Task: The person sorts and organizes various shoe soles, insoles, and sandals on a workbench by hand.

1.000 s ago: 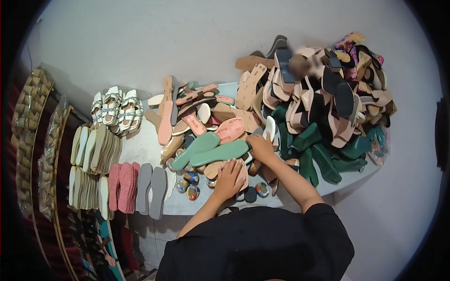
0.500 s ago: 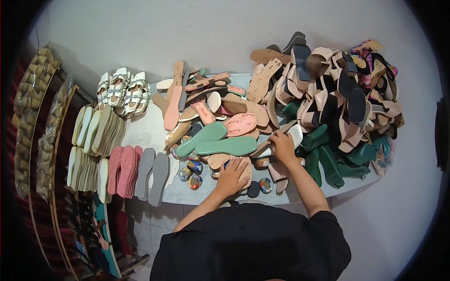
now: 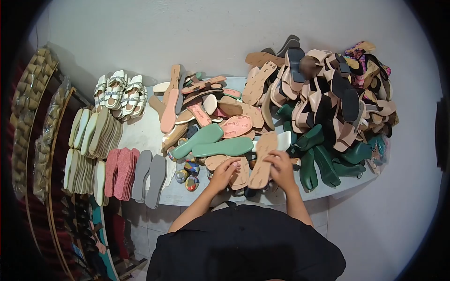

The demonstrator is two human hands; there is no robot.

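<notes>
My right hand grips the edge of a tan printed insole, held tilted above the front of the table. To its left, my left hand is by another tan insole; its fingers are curled and whether they hold anything is unclear. Beyond the hands lie two green insoles and a pink printed insole. A white piece shows just behind my right hand. Multicoloured round pieces sit to the left of my left hand.
Green heeled shoe parts and a high heap of beige and black sandals fill the right side. On the left stand white sandals, pink insoles and grey insoles. Racks stand beyond the table's left end.
My right hand has come nearer with a tan insole now raised in its grip. My left hand has lifted from its flat position on the tan insole, its fingers now curled. The view has shifted slightly.
</notes>
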